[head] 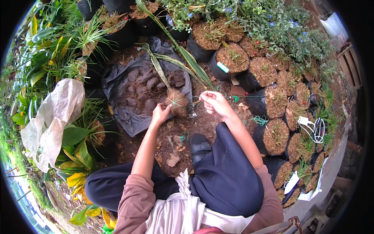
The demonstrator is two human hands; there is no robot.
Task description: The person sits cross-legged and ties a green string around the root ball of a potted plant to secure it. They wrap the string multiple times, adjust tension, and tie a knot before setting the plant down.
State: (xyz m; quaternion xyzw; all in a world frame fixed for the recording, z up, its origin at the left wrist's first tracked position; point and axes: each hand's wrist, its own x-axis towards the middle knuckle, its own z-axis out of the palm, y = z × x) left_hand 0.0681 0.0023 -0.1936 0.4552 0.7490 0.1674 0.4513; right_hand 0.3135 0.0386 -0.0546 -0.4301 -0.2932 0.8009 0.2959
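Note:
My left hand holds the left side of a fibre-wrapped root ball, its fingers partly hidden by it. Green string crosses over the ball, and variegated snake plant leaves rise from it. To the right of the ball my right hand is raised with thumb and fingertips pinched together; thin string seems to run between them. Just beyond that hand lies a longer-leaved snake plant. Behind the root ball, a black plastic sheet bears several brown fibrous clumps.
Black grow bags of brown fibre line the right and far sides. A light green cylinder rests on one bag. Tangled green string lies at the right. Leafy plants and a pale torn plastic sheet border the left. Dry leaves litter the soil.

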